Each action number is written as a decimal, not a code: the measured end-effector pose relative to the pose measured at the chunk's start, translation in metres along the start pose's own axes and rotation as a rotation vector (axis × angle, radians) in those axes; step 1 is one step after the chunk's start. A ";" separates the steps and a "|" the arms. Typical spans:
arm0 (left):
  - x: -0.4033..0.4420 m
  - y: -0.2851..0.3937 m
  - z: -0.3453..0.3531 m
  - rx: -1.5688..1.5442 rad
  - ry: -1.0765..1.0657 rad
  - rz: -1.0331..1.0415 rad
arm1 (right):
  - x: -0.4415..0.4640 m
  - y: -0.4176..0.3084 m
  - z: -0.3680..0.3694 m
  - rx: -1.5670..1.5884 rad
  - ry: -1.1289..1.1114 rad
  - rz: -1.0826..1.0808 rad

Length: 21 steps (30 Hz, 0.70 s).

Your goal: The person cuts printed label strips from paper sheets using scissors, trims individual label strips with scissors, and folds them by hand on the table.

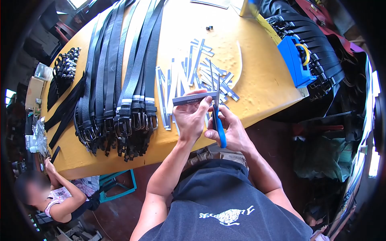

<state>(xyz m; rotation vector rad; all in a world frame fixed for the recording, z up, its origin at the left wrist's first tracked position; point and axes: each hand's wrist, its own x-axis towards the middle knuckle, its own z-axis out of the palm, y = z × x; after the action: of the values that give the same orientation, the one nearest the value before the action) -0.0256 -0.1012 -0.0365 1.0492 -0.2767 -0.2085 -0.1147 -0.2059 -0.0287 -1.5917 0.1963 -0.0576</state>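
My left hand (189, 120) is closed on a dark label strip (189, 99) with pale printed lettering, the thumb pressed on its right part. In my right hand (235, 134) are scissors with blue handles (220, 130). Their blades point away from me and stand apart, at the right end of the strip. Whether the blades touch the strip, I cannot tell. Beyond both hands lies a loose heap of cut label strips (197, 60), grey and white, on the yellow table (261, 92).
Black belts with metal buckles (116, 80) lie in a long bundle on the left. A blue tape dispenser (295, 62) stands at the right edge, by more black belts (321, 52). A person (64, 197) sits at the lower left, near a teal stool (118, 186).
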 end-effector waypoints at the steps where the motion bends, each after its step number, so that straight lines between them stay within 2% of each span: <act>1: 0.000 0.000 0.000 0.004 0.000 0.003 | 0.000 0.001 0.000 0.000 -0.001 -0.004; 21: 0.000 -0.002 0.005 0.000 0.014 -0.023 | 0.000 -0.004 -0.005 0.000 -0.019 0.061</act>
<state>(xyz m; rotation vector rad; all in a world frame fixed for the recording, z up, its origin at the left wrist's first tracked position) -0.0272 -0.1058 -0.0359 1.0535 -0.2525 -0.2217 -0.1155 -0.2109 -0.0249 -1.5845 0.2294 0.0048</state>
